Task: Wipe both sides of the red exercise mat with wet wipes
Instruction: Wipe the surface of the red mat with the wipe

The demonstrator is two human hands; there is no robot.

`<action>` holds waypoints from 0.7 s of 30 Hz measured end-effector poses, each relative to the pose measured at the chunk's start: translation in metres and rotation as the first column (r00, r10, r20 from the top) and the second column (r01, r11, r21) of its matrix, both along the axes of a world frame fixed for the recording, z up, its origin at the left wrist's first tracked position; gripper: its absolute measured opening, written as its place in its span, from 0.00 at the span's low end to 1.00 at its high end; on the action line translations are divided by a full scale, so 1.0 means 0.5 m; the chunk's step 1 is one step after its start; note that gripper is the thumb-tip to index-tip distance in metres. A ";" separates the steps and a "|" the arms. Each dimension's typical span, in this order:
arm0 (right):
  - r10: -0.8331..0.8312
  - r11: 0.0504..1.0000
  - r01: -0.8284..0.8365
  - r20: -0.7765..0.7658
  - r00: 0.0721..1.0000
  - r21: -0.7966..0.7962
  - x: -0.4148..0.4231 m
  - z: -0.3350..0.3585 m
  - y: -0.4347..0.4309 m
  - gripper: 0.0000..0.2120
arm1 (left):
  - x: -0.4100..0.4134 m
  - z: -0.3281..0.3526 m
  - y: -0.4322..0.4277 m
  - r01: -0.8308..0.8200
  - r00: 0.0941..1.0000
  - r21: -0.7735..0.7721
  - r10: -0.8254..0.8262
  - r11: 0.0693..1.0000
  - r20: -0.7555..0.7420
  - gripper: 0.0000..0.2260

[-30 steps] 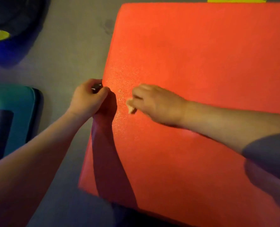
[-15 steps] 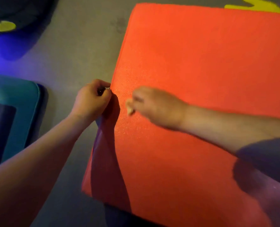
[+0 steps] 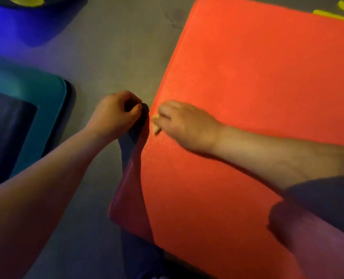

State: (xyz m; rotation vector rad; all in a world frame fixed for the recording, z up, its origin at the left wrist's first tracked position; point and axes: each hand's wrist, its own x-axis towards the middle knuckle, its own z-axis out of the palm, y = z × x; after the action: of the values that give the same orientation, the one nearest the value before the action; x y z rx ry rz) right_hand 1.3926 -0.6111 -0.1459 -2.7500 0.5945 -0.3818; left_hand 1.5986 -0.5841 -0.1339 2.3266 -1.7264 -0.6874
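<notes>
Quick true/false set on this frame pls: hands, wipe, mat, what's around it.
1. The right hand holds a pale wipe against the red mat. True.
2. The wipe is near the mat's right edge. False: it is close to the left edge.
3. The left hand lies flat on the middle of the mat. False: its fingers are curled, and it is at the mat's left edge.
4. A teal pad lies on the floor to the left of the red mat. True.
5. The teal pad touches the red mat. False: bare floor separates them.
</notes>
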 end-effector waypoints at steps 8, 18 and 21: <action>-0.126 0.989 0.122 0.043 0.991 0.087 0.044 -0.014 0.047 0.19 | 0.011 0.018 -0.004 -0.170 0.985 0.000 0.170 0.985 -0.024 0.12; -0.355 0.934 0.358 0.113 0.928 -0.009 -0.007 -0.031 -0.211 0.16 | -0.026 -0.011 -0.006 -0.381 0.915 -0.023 0.374 0.924 -0.155 0.13; -0.560 0.829 0.556 0.072 0.826 0.060 -0.035 -0.030 -0.254 0.14 | -0.069 -0.020 -0.020 -0.375 0.916 -0.093 0.352 0.923 -0.194 0.12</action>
State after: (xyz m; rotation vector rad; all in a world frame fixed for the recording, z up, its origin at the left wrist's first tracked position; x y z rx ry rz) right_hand 1.3751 -0.7382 -0.1609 -2.4554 1.3741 -0.6056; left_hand 1.5643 -0.5943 -0.1441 2.3273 -1.1793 -0.6632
